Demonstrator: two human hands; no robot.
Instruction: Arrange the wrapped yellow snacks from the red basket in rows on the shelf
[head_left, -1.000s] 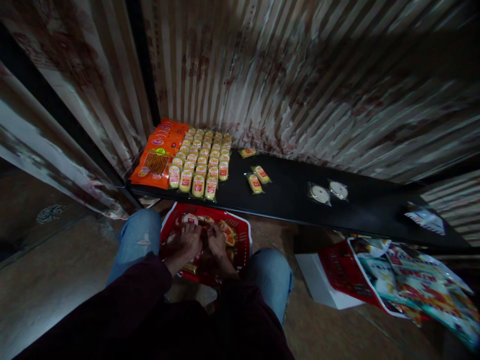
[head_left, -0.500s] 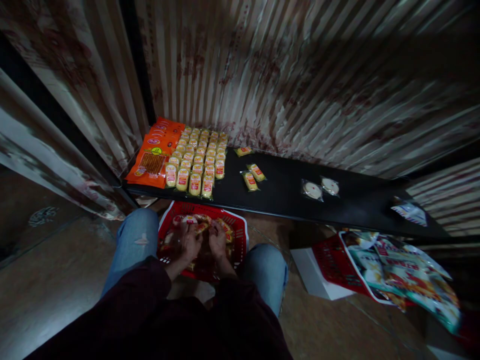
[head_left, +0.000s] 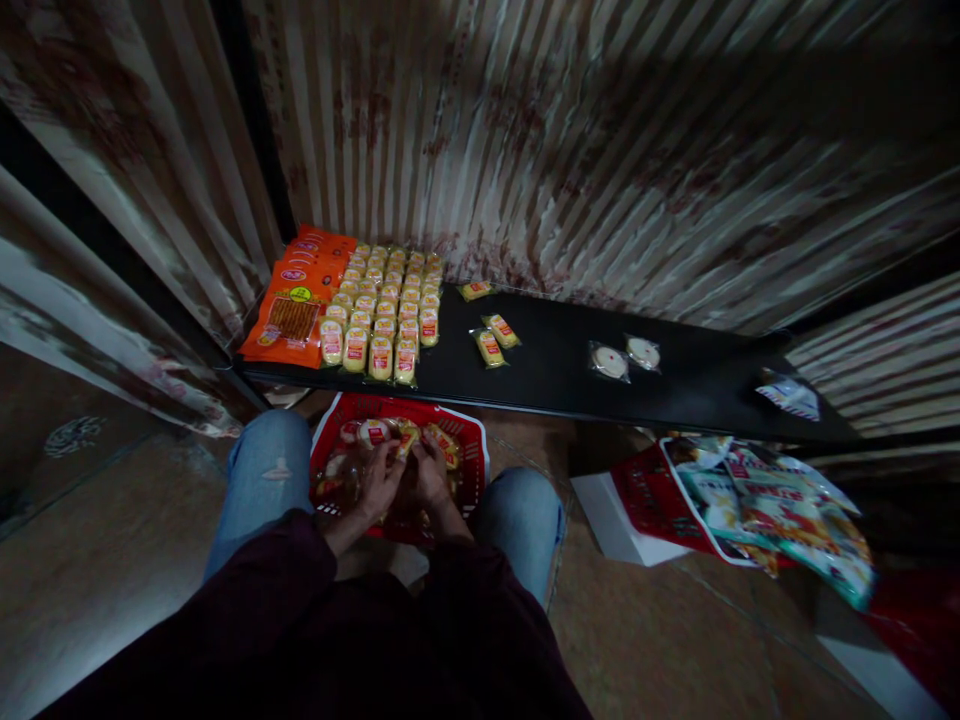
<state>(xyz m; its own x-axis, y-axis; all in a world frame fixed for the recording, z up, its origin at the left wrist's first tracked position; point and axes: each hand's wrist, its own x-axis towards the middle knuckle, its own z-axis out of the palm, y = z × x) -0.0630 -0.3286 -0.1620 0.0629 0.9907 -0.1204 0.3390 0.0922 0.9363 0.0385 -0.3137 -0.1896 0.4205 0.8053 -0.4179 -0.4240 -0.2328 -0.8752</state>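
Since a second earlier, when both hands were laid over the packets in the red basket, a wrapped yellow cake had been brought into view there. It appeared pinched by the left hand's fingers; whether it was also gripped by the right hand, just beside, could not be told. Apparently one piece had been singled out, while the cake rows on the black shelf were left unchanged.

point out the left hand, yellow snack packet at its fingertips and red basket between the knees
Left hand (head_left: pixel 380 484), head view: back of the hand
Yellow snack packet (head_left: pixel 406 438), head view: its visible face
Red basket (head_left: pixel 472 455), head view: right wall
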